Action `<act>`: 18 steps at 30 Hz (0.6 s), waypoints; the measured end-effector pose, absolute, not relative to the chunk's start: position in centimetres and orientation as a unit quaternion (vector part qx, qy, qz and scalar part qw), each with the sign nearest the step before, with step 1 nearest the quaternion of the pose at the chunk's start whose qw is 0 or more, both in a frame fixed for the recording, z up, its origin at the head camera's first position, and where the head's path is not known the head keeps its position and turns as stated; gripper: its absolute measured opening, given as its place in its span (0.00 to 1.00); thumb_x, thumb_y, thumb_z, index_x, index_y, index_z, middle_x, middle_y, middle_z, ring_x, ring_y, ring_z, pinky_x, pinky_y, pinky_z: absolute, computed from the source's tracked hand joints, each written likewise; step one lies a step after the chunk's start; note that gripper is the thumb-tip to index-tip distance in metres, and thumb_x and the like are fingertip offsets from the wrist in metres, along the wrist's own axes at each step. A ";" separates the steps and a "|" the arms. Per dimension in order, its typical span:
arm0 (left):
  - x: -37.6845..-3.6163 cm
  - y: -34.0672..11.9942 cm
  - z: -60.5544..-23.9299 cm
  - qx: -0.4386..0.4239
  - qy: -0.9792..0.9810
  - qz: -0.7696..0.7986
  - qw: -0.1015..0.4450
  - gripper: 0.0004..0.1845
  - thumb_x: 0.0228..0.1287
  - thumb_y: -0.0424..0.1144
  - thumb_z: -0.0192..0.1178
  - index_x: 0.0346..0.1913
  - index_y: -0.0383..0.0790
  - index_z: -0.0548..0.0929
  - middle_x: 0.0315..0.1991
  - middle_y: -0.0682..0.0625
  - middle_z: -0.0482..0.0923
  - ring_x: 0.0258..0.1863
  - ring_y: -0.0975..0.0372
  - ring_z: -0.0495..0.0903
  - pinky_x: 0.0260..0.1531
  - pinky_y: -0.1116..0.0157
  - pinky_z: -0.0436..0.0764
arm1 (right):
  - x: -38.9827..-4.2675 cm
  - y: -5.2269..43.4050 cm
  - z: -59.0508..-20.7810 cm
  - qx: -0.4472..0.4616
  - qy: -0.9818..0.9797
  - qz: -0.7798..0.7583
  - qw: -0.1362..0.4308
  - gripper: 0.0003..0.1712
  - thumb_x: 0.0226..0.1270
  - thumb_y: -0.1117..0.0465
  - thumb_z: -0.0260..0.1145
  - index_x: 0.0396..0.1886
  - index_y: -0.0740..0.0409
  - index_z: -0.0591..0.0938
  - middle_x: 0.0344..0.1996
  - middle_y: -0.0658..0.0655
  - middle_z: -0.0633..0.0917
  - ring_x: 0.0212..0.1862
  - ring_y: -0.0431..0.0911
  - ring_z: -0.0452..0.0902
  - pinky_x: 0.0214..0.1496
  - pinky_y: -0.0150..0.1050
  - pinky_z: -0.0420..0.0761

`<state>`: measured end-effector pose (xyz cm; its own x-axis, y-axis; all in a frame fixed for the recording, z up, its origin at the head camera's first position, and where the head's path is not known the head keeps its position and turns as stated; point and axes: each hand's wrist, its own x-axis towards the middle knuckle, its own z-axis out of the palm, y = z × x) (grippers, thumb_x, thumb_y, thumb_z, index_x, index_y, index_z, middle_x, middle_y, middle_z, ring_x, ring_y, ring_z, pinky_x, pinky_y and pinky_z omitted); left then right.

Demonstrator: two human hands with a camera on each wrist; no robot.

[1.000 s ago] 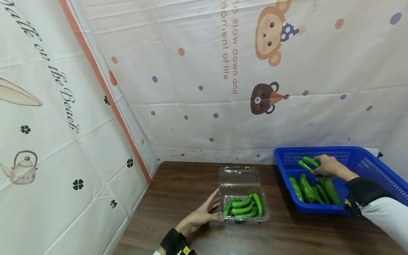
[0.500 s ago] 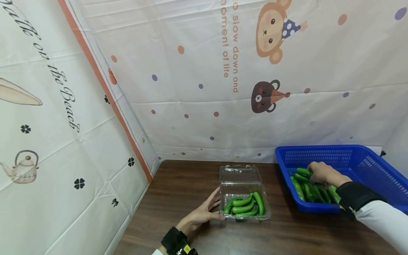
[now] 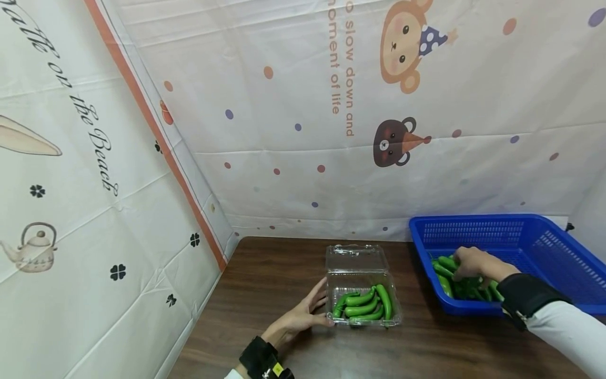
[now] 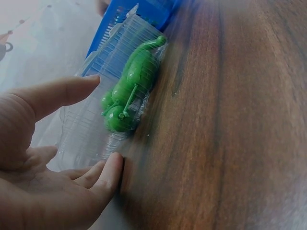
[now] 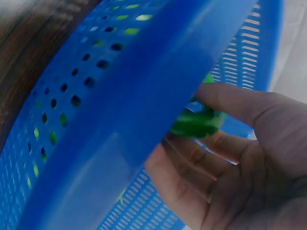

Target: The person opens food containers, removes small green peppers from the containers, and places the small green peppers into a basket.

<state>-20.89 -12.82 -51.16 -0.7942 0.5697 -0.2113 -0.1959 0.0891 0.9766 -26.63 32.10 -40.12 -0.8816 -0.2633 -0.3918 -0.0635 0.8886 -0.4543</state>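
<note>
Thumb and fingers of the right hand (image 3: 479, 264) curled round a green pepper (image 5: 197, 123), pinching it inside the blue basket (image 3: 473, 308); the right wrist view showed this past the basket's rim, which hid part of the fingertips. More green peppers (image 3: 444, 269) lay beneath and beside that hand, gathered toward the left end of the basket. Well to the left, the left hand (image 3: 299, 317) held nothing: its fingers were straight and spread along the left side of a clear plastic box (image 3: 344, 283), with the thumb touching the near left corner. Inside the box lay five green peppers (image 3: 361, 311), four side by side and one running front to back along the right. Its transparent lid (image 3: 357, 259) was tipped back on the far side. Both box and basket sat on a dark wood-grain desk (image 3: 279, 273), apart from each other, the basket at the right. Black bands circled both wrists, and a white sleeve (image 3: 568, 329) covered the right forearm. Behind the desk hung a pale printed cloth (image 3: 274, 126) bearing dots, lettering and a brown bear (image 3: 389, 143) in a party hat.
</note>
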 end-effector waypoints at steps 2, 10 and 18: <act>-20.9 -12.8 -51.1 0.139 0.681 0.658 0.290 0.57 0.64 0.25 0.66 0.84 0.60 0.42 0.83 0.35 0.42 0.82 0.40 0.45 0.77 0.43 0.62 | -26.5 31.9 -40.0 -0.083 0.936 -0.242 0.243 0.31 0.69 0.64 0.67 0.58 0.87 0.68 0.50 0.85 0.74 0.44 0.65 0.81 0.34 0.49 0.89; -20.8 -12.9 -51.0 0.141 0.682 0.656 0.292 0.57 0.65 0.25 0.66 0.84 0.59 0.41 0.83 0.34 0.41 0.82 0.40 0.44 0.77 0.43 0.61 | -26.0 31.6 -39.8 -0.070 0.903 -0.312 0.288 0.14 0.76 0.65 0.59 0.29 0.59 0.68 0.24 0.55 0.75 0.21 0.41 0.71 0.29 0.40 0.85; -20.9 -12.8 -51.1 0.131 0.684 0.658 0.285 0.57 0.63 0.25 0.67 0.84 0.61 0.43 0.83 0.36 0.43 0.82 0.42 0.46 0.77 0.43 0.61 | -26.4 31.8 -39.5 -0.066 0.916 -0.287 0.273 0.17 0.78 0.62 0.59 0.44 0.79 0.75 0.23 0.52 0.74 0.26 0.43 0.79 0.28 0.39 0.84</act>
<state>-20.89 -12.80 -51.10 -0.8030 0.5549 -0.2172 -0.1957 0.0986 0.9757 -26.41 31.78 -39.55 -0.8429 -0.2763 -0.4618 0.0361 0.8271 -0.5608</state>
